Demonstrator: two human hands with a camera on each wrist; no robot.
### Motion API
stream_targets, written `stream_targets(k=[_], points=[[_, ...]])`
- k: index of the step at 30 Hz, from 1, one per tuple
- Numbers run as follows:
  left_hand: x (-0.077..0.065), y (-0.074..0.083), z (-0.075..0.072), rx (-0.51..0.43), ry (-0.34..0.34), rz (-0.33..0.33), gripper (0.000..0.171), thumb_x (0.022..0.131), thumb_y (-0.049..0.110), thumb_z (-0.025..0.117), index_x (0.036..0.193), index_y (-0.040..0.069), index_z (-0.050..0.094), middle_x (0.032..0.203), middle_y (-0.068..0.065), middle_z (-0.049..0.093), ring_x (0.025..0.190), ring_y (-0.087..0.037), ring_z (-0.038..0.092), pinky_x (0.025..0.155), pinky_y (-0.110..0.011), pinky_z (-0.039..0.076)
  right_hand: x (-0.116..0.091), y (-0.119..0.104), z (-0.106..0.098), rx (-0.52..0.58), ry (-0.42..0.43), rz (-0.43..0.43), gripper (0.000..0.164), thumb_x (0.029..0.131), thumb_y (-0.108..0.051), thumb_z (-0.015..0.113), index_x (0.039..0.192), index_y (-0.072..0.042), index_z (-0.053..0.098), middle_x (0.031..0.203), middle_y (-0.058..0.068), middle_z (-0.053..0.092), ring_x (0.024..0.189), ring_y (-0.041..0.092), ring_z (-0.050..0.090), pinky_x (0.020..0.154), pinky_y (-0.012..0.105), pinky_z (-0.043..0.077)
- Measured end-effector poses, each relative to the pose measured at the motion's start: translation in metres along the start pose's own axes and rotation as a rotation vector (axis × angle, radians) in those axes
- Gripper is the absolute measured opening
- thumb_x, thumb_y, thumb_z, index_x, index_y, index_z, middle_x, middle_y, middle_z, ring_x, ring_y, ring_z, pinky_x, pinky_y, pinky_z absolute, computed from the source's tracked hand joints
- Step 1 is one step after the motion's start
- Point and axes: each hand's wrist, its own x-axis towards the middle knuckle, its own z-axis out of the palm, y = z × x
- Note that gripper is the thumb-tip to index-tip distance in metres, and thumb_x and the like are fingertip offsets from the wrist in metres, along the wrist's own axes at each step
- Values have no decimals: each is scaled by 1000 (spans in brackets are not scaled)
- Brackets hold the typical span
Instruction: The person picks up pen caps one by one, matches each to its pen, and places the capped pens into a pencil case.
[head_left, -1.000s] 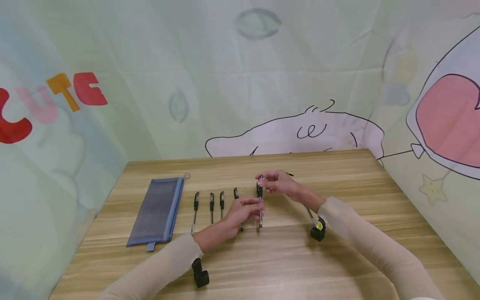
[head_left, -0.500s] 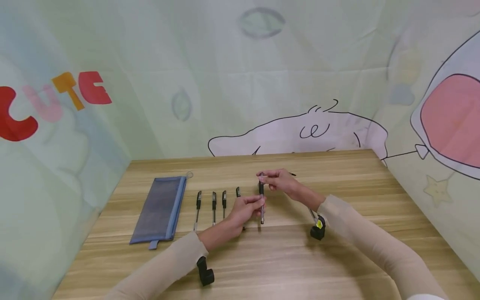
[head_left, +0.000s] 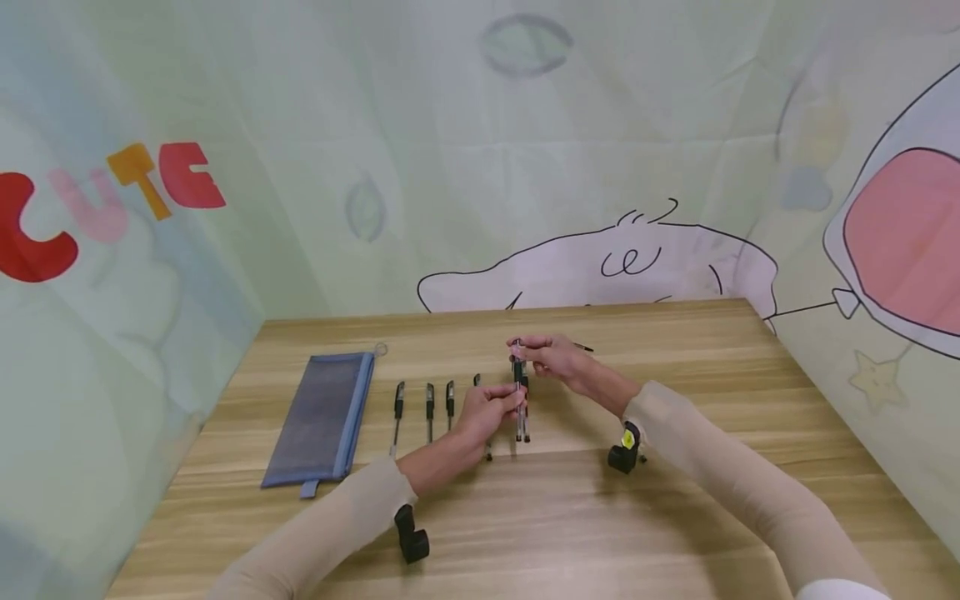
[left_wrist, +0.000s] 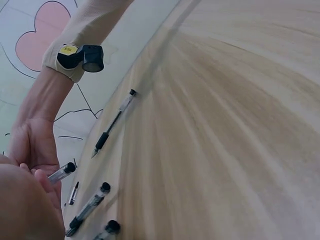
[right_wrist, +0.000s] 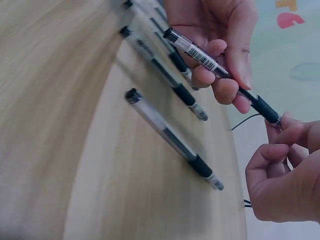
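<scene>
A clear-barrelled pen [right_wrist: 202, 57] with a black grip and barcode label is held above the table between both hands. My left hand [head_left: 482, 417] pinches its barrel between thumb and fingers. At the grip end, the curled fingers of my right hand [head_left: 553, 358] hold it and hide the tip. Just below lies another pen [right_wrist: 172, 137] on the table. More pens [head_left: 430, 404] lie in a row to the left of my left hand, partly covered by that arm. Under my right forearm rests a pen [left_wrist: 115, 122] with its point bare.
A blue mesh zip pouch [head_left: 315, 421] lies flat at the table's left. A dark thin tip [head_left: 583, 347] shows beyond the right wrist. Printed fabric [head_left: 480, 167] hangs behind the wood-grain table [head_left: 570, 517].
Both hands have shifted slightly left with the held pen, and the right forearm moved left a little. The pen lying beneath now shows beside the held one. The head view has swung slightly left.
</scene>
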Motion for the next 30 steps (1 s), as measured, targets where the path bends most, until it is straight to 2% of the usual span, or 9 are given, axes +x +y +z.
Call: stream_targets(k=[3, 7, 16, 18, 20, 22, 23, 26, 30], points=[[2, 2, 0, -4, -11, -11, 28, 99, 4, 64, 123, -10, 67, 114, -22, 74, 80, -5, 68, 78, -19, 56, 0, -3, -1, 8, 6, -3, 42, 103, -16, 62, 142, -2, 58, 87, -12, 68, 52, 5, 29, 54, 20, 27], [4, 4, -2, 10, -15, -36, 27, 100, 5, 63, 123, -8, 68, 120, -24, 72, 80, -4, 67, 86, -26, 56, -1, -5, 0, 3, -7, 3, 44, 102, -17, 63, 142, 0, 56, 89, -12, 68, 52, 6, 27, 54, 20, 26], [5, 2, -5, 27, -24, -28, 26, 98, 3, 64, 121, -11, 67, 112, -21, 75, 75, -5, 66, 79, -23, 54, -2, -2, 5, 5, 16, 28, 42, 102, -16, 63, 141, 0, 57, 90, -11, 69, 50, 3, 32, 51, 19, 28], [5, 2, -6, 30, -26, -26, 26, 98, 2, 64, 120, -11, 67, 111, -21, 75, 75, -6, 66, 77, -22, 54, -2, -1, 5, 16, 35, 42, 41, 102, -15, 63, 140, -1, 58, 96, -7, 71, 49, 2, 32, 50, 18, 27], [5, 2, -6, 39, -29, -29, 26, 98, 2, 64, 119, -11, 68, 109, -21, 76, 75, -6, 66, 78, -23, 54, -2, 0, 5, 26, 36, 52, 41, 102, -15, 63, 141, -1, 58, 110, 2, 74, 49, 2, 33, 48, 17, 28], [5, 2, -6, 50, -37, -24, 26, 98, 3, 64, 120, -11, 68, 108, -20, 76, 76, -6, 67, 79, -24, 55, -2, 1, 4, 45, 24, 53, 42, 102, -14, 63, 141, -1, 57, 125, 8, 71, 49, 1, 34, 48, 16, 29], [5, 2, -7, 54, -41, -22, 26, 98, 4, 65, 121, -10, 68, 109, -21, 76, 77, -6, 67, 80, -24, 55, -3, 1, 3, 61, 16, 53, 42, 102, -14, 62, 142, -1, 57, 125, 9, 70, 50, 2, 34, 50, 17, 30], [3, 3, -7, 66, -62, 1, 29, 99, 8, 65, 123, -8, 67, 111, -22, 75, 81, -7, 68, 83, -26, 56, -4, 0, -3, 94, -31, 30, 42, 103, -14, 61, 143, 0, 56, 110, 0, 72, 54, 3, 35, 54, 18, 32], [3, 12, -6, 71, -96, 1, 32, 100, 12, 66, 126, -7, 66, 116, -23, 74, 84, -7, 69, 87, -26, 58, -6, -7, -10, 71, -42, 5, 41, 103, -16, 61, 141, -1, 58, 88, -11, 69, 56, 4, 40, 57, 19, 37]])
